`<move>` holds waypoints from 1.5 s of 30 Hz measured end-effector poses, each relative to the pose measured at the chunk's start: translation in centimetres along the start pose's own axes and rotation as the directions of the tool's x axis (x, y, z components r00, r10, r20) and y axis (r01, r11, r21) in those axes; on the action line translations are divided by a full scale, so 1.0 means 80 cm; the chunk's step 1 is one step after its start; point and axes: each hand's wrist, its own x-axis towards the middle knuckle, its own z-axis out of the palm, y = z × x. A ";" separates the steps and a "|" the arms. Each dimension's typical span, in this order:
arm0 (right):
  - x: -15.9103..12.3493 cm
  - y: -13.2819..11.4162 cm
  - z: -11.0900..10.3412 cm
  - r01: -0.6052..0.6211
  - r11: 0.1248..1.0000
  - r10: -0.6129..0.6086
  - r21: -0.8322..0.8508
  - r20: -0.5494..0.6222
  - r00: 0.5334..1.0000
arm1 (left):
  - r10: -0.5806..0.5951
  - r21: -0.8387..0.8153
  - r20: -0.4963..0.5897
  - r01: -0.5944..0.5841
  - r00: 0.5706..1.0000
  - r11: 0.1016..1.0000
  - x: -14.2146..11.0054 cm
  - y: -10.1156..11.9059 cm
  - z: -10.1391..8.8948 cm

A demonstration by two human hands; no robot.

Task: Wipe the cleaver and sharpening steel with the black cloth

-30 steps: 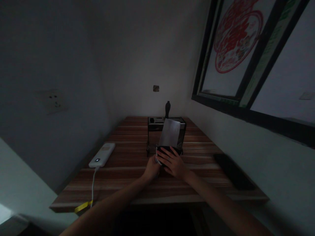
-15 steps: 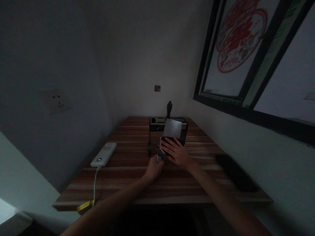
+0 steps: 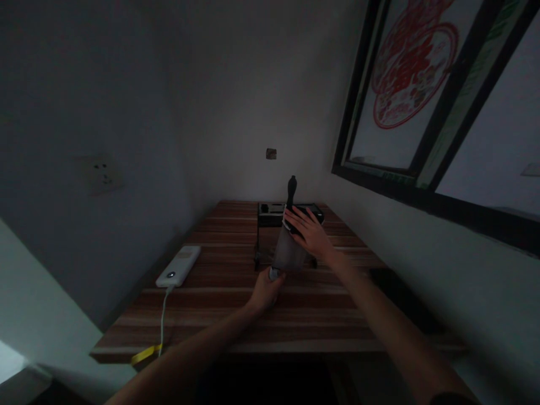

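Observation:
The room is dim. My right hand [image 3: 307, 230] grips the dark handle of a cleaver at the top of a black knife rack [image 3: 270, 209] at the far end of the wooden table [image 3: 236, 315]. The cleaver's grey blade [image 3: 287, 254] hangs downward in front of the rack. My left hand [image 3: 264, 292] rests on the table just below the blade, closed round a small pale thing [image 3: 273, 274] that I cannot make out. A second black handle [image 3: 291, 188] sticks up from the rack behind my right hand.
A white power bank [image 3: 177, 266] lies at the table's left, its cable [image 3: 162, 320] running off the front edge to a yellow tag [image 3: 143, 354]. A dark flat object [image 3: 394, 281] lies at the right. Walls close in on three sides, with a window [image 3: 422, 101] on the right.
My right hand has carried the cleaver away from me to the rack and turned it over, so the blade now points down instead of up. My left hand has stayed put.

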 end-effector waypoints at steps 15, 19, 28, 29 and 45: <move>0.002 -0.002 0.004 -0.070 0.998 0.069 -0.007 -0.041 0.997 | -0.023 -0.008 0.001 0.023 1.000 1.000 -0.003 0.007 0.000; -0.017 -0.024 0.011 -0.036 0.999 0.036 0.001 0.001 0.999 | -0.025 0.000 0.018 0.025 1.000 1.000 -0.003 0.007 0.001; -0.072 -0.082 0.037 0.056 0.996 -0.061 0.064 0.087 0.994 | 0.005 -0.040 0.005 -0.005 1.000 0.999 -0.002 0.007 0.001; -0.076 -0.087 0.039 0.057 0.996 -0.063 0.074 0.090 0.994 | 0.003 -0.054 0.013 -0.003 1.000 0.999 -0.002 0.006 0.001; -0.086 -0.108 0.045 0.068 0.986 -0.082 0.153 0.090 0.993 | 0.094 -0.118 0.017 -0.091 0.995 0.989 0.002 0.000 -0.002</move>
